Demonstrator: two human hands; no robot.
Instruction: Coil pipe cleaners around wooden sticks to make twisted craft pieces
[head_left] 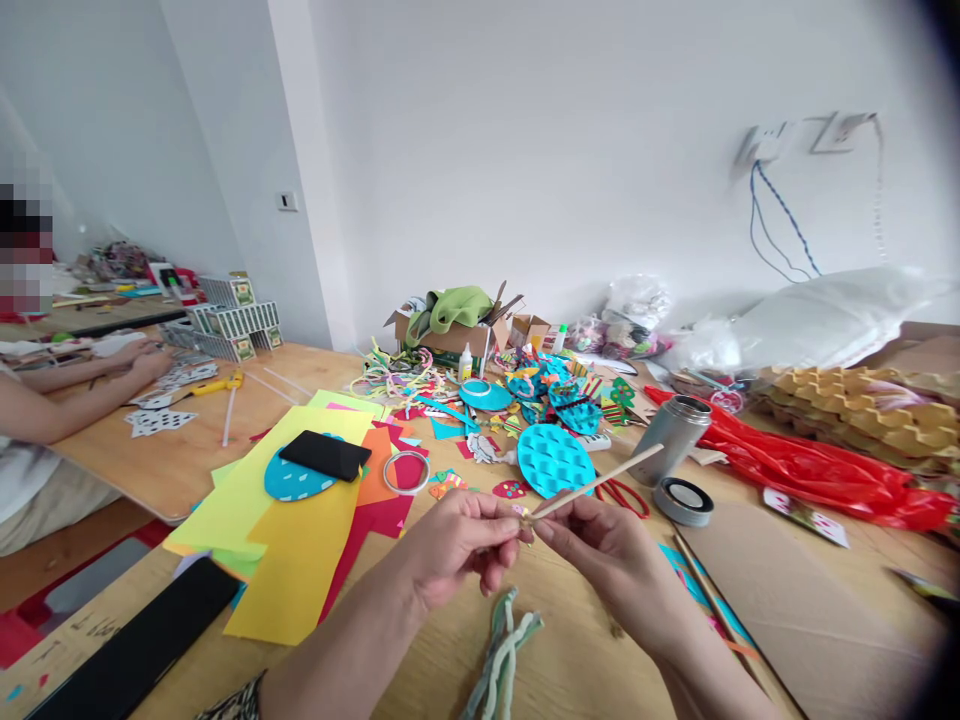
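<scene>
My right hand (600,535) pinches a thin pale stick (600,482), which slants up to the right toward the thermos. At the stick's lower end the fingertips of my left hand (476,535) are closed on something small and yellowish, mostly hidden by the fingers. Both hands meet above the table, almost touching. Below them lie pale green twisted cords (504,650). Just beyond the hands are a blue dimpled round piece (553,460), a small red decorated cutout (510,489) and red-handled scissors (626,497).
Coloured paper sheets (300,560) lie left, with a black phone (325,455) on top. A steel thermos (673,437) and its lid (683,501) stand right, near red plastic (795,470) and egg trays (847,410). Another person's hands (146,360) are among playing cards at far left.
</scene>
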